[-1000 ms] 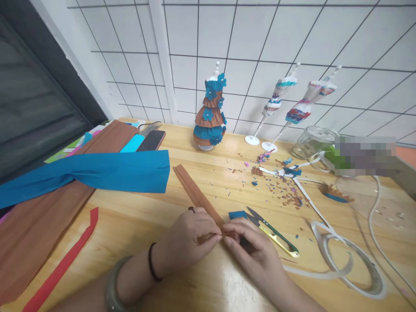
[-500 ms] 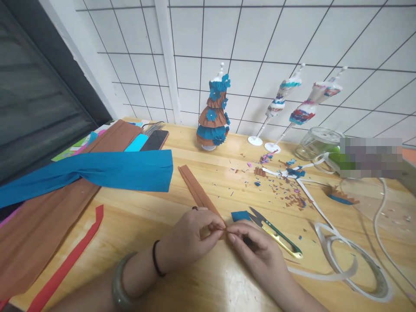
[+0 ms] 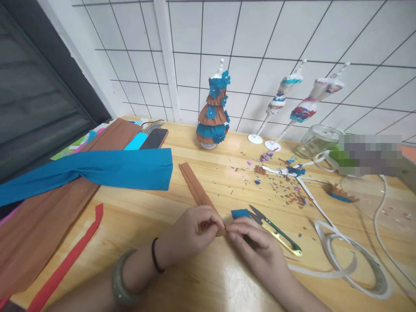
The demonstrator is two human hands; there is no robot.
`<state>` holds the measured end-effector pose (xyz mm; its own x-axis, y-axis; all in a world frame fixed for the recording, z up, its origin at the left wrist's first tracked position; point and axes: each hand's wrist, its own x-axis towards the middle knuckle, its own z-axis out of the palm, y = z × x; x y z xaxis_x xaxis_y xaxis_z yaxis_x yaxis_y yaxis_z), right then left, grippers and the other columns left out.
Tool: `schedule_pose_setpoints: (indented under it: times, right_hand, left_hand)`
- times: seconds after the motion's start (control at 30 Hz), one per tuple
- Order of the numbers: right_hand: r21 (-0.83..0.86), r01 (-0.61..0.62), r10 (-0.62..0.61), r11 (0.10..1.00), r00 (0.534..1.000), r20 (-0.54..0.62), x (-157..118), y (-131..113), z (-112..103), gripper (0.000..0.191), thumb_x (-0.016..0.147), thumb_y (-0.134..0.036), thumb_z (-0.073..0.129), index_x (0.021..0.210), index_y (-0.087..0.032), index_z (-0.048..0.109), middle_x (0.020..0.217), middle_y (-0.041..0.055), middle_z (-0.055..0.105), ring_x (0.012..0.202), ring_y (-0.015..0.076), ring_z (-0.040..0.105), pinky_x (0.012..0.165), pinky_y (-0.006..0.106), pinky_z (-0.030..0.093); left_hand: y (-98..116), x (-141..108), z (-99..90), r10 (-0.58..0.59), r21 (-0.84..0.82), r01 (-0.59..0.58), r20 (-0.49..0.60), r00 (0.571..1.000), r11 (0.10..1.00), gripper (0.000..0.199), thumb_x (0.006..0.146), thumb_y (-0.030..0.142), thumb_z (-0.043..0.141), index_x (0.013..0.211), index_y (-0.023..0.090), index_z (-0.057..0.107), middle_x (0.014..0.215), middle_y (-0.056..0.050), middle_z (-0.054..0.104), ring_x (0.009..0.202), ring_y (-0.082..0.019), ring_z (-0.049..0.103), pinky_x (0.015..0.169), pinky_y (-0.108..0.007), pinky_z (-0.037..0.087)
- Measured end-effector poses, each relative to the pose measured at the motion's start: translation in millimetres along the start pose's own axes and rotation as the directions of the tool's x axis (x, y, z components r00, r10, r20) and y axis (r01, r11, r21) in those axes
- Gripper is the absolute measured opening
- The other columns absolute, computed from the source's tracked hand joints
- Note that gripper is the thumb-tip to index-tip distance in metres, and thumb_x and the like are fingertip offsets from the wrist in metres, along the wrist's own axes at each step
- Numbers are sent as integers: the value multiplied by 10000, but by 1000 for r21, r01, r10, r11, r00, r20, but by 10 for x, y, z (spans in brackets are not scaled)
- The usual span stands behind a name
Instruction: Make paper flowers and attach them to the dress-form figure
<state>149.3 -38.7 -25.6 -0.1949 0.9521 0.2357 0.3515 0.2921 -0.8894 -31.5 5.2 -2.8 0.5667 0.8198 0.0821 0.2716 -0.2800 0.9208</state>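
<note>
A long folded strip of brown crepe paper (image 3: 197, 187) runs from mid-table down to my fingers. My left hand (image 3: 195, 232) pinches its near end between thumb and forefinger. Right beside it, the thumb and forefinger of my right hand (image 3: 256, 247) are closed on the same end, the fingertips almost touching. The bit of paper between them is mostly hidden. Just beyond my right hand lie thread snips (image 3: 282, 237) with green and yellow handles, their blades over a small blue paper piece (image 3: 239, 214).
Blue crepe paper (image 3: 136, 169) lies across a wide brown sheet (image 3: 48, 229) at left, near a red strip (image 3: 69, 255) and a phone (image 3: 155, 138). A mini dress form (image 3: 212, 113) stands at the back. Paper scraps (image 3: 295, 197) and a white tape roll (image 3: 383, 277) are right.
My left hand has rolled slightly, its fingers curling more over the strip's end. My right hand keeps its pinch in nearly the same place. The view has tilted a little.
</note>
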Motion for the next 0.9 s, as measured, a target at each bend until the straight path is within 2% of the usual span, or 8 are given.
schedule_pose_setpoints:
  times: [0.23, 0.37, 0.53, 0.9]
  right_hand:
    - [12, -1, 2, 1000, 999, -34, 8, 34, 23, 105, 809, -197, 566, 870, -206, 651, 777, 52, 617, 662, 151, 567, 590, 273, 481]
    - [-1, -4, 4, 1000, 1000, -19, 22, 17, 25, 102, 803, -185, 572, 863, -205, 652, 772, 44, 613, 616, 132, 540, 544, 256, 462]
    - [-10, -10, 9, 1000, 1000, -22, 21, 16, 22, 106, 803, -183, 573, 872, -204, 650, 764, 46, 619, 628, 137, 547, 548, 257, 460]
    - [8, -8, 8, 1000, 997, -70, 9, 51, 35, 97, 795, -161, 580, 858, -191, 649, 722, 37, 586, 619, 137, 543, 549, 255, 454]
  left_hand:
    - [-15, 0, 23, 2, -80, -1, 6, 1000, 997, 82, 734, 145, 573, 787, 139, 635, 751, -33, 589, 689, -119, 549, 614, -215, 426]
    - [-50, 1, 45, -59, -166, 56, -12, 998, 985, 70, 737, 163, 593, 774, 136, 645, 756, -31, 608, 697, -116, 556, 621, -214, 426]
    - [-101, -5, 48, -145, -266, 146, 22, 989, 953, 91, 715, 161, 617, 791, 127, 653, 754, -31, 608, 686, -118, 556, 609, -218, 423]
    - [-132, -1, 33, -133, -123, 131, -10, 991, 984, 119, 732, 207, 622, 809, 143, 686, 725, -29, 603, 637, -105, 521, 550, -205, 380]
